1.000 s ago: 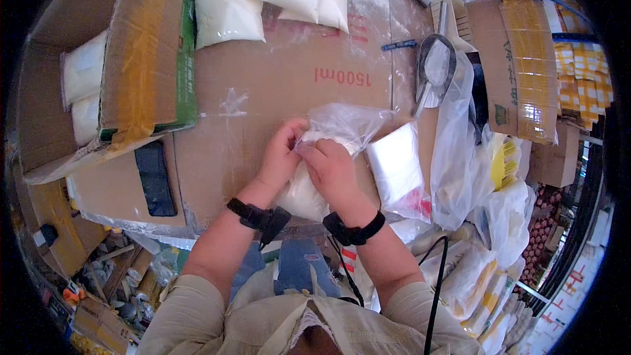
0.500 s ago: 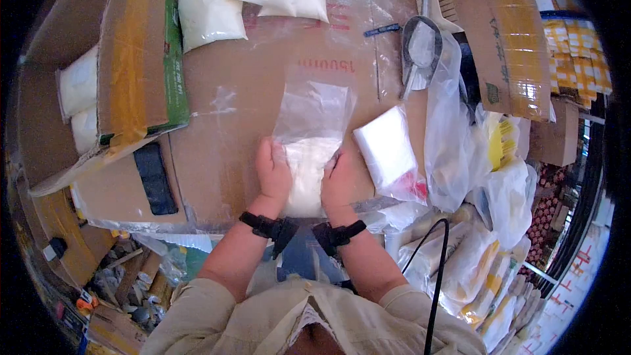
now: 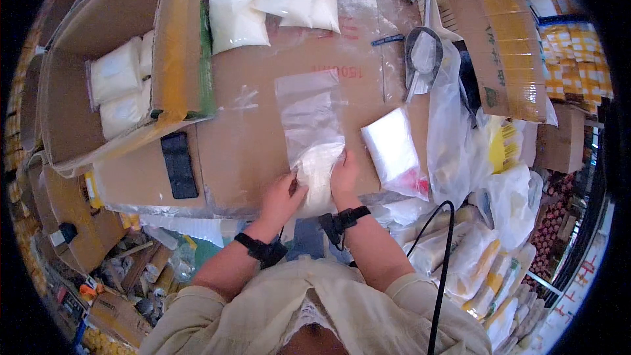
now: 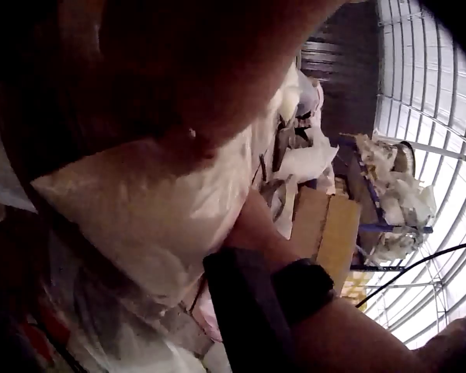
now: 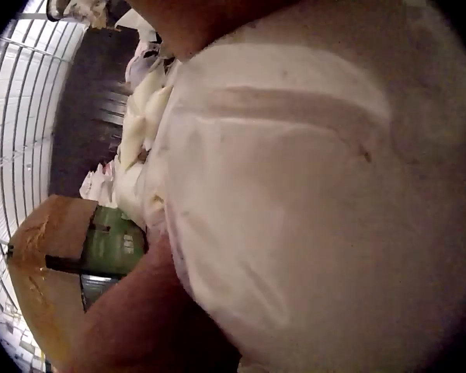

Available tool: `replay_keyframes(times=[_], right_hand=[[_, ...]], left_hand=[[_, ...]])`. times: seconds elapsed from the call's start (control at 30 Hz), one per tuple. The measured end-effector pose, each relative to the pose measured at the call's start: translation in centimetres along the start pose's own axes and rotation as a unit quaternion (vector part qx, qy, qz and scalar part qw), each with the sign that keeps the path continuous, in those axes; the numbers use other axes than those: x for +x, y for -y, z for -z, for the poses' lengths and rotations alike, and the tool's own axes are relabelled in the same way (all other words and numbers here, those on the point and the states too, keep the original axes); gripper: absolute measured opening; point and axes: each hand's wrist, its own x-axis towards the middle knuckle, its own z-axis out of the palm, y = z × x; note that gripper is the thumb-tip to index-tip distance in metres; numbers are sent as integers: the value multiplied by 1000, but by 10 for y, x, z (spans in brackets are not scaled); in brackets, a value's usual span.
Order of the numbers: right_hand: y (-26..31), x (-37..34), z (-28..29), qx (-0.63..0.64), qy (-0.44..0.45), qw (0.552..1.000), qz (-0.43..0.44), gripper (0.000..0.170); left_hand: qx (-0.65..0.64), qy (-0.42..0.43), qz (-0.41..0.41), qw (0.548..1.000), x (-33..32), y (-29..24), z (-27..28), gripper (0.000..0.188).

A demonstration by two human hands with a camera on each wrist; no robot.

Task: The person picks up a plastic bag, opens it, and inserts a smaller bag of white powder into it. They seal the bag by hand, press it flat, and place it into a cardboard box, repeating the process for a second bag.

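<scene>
A clear plastic bag (image 3: 319, 164) with pale powder in its lower part lies near the table's front edge, its unfilled upper part (image 3: 307, 102) flat and pointing away from the body. At its left side the left hand (image 3: 282, 197) touches the bag with bent fingers. Along the right side the right hand (image 3: 344, 176) holds the bag, thumb up beside it. The powder-filled bag (image 4: 151, 210) fills much of the left wrist view below the hand. In the right wrist view the bag (image 5: 295, 202) is very close, hiding most fingers.
An open carton (image 3: 174, 46) with filled bags stands left, a black phone-like object (image 3: 179, 165) before it. More filled bags (image 3: 240, 13) lie at the back. Right are a packet of clear bags (image 3: 394, 148), a metal scoop (image 3: 422, 56) and another carton (image 3: 509, 52).
Both hands have gone from the bag's top to its sides; its upper part is now laid out flat. Since the middle frame, the left hand has moved lower and its fingers have bent.
</scene>
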Motion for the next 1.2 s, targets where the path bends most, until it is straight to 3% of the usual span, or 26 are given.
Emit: replay_keyframes(times=[0.03,0.13,0.17,0.23,0.33,0.37,0.43,0.47,0.53,0.67,0.77,0.87,0.97,1.03,1.13,1.17,1.2], right_hand=[[2,0,-1,5,-8,1000,21,18],[17,0,6,-168,63,983,32,16],[17,3,8,-190,84,978,32,15],[12,8,11,-236,127,963,26,13],[10,8,23,-279,210,923,162,12],[13,7,21,-263,197,933,150,12],[21,2,19,-231,170,950,120,11],[22,2,17,-220,155,954,132,12],[28,7,14,-199,124,960,156,12],[40,12,13,-184,170,963,95,18],[36,13,8,-132,164,974,83,22],[30,2,-4,-75,114,990,45,25],[18,-3,-12,22,96,995,-11,27],[23,-4,-18,100,78,988,-83,29],[10,1,-25,358,151,902,-186,27],[18,-2,-16,383,199,863,-264,26],[30,-7,-2,403,247,814,-337,25]], left_hand=[[-32,12,59,998,-1,-3,-2,26],[-29,28,155,987,15,1,-12,20],[-175,0,157,972,20,8,-19,17],[-450,-52,155,878,28,17,-24,12],[-601,-72,162,779,47,23,-10,10],[-552,-67,159,815,53,25,-8,12],[-331,-73,78,938,63,25,3,14],[-211,-75,33,974,67,23,8,14],[-205,-108,-14,973,71,20,10,16],[-99,-118,-117,981,82,22,20,24],[-54,-138,-12,989,89,5,17,28],[5,-240,-86,967,101,-5,13,23],[97,-158,-105,977,110,1,12,21],[76,-101,-11,992,107,-12,19,20],[-36,-95,97,990,93,10,9,21],[-86,-103,126,983,80,20,2,22],[-164,-51,193,966,57,3,14,23]])
